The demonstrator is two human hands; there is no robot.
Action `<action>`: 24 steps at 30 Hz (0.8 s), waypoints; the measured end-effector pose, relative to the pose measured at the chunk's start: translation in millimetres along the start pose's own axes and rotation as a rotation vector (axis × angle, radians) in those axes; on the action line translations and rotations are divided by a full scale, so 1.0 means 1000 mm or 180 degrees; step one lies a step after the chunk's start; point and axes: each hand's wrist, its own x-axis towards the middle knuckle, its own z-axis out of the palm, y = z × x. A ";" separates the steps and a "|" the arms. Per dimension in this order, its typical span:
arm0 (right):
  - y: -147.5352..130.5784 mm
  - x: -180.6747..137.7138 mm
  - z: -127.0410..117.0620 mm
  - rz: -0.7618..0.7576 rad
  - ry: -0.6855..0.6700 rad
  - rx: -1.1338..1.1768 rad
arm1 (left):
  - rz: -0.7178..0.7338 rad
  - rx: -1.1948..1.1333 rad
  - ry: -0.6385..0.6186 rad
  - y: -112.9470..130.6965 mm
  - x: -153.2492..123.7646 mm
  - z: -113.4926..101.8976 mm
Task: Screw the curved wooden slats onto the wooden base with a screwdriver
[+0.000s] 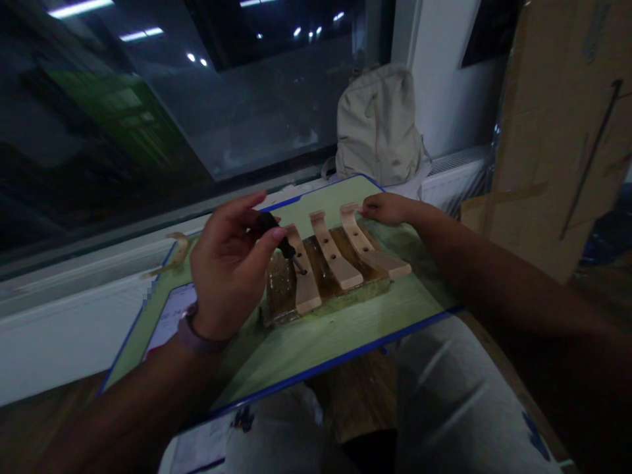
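A dark wooden block [326, 276] with three pale curved wooden hooks lies on a green board [345, 329] across my lap. My left hand [230, 270] is closed on a small black-handled screwdriver [279, 240], its tip at a hole in the left hook [303, 276]. My right hand [388, 207] pinches the upturned far end of the right hook [368, 247]. The middle hook [333, 253] is untouched.
The board rests on my knees beside a window sill [74, 289]. A beige backpack [378, 125] stands on the sill behind the board. A large cardboard box [563, 131] leans at the right. A loose pale hook [175, 253] lies at the board's far left corner.
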 end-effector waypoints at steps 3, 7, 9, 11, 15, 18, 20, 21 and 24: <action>0.000 0.000 0.000 0.0017 0.0024 0.0019 | -0.0121 -0.0193 -0.0186 0.002 -0.002 0.001; -0.001 -0.001 0.000 0.0041 0.0035 0.0019 | -0.0070 -0.0014 -0.0224 0.000 -0.001 0.000; -0.001 -0.001 -0.001 0.0053 0.0016 0.0003 | 0.0054 0.0164 -0.0095 -0.001 0.000 -0.001; -0.003 -0.001 -0.001 0.0074 0.0003 0.0000 | 0.0089 0.0253 0.0013 -0.001 0.000 -0.001; -0.004 -0.002 -0.003 0.0083 -0.0002 0.0013 | -0.0124 -0.0010 -0.0112 0.002 -0.002 0.000; -0.004 -0.002 -0.003 0.0061 -0.0019 0.0021 | -0.0165 -0.0063 -0.0224 0.001 -0.002 0.001; -0.004 -0.002 -0.003 0.0066 -0.0026 0.0025 | -0.0026 0.0020 -0.0162 0.000 -0.001 0.001; -0.003 -0.001 -0.002 0.0064 -0.0025 0.0031 | 0.0056 0.0061 -0.0117 -0.001 0.000 0.001; -0.002 -0.001 -0.002 0.0055 -0.0006 0.0046 | 0.0152 0.0167 -0.0024 -0.003 0.002 -0.001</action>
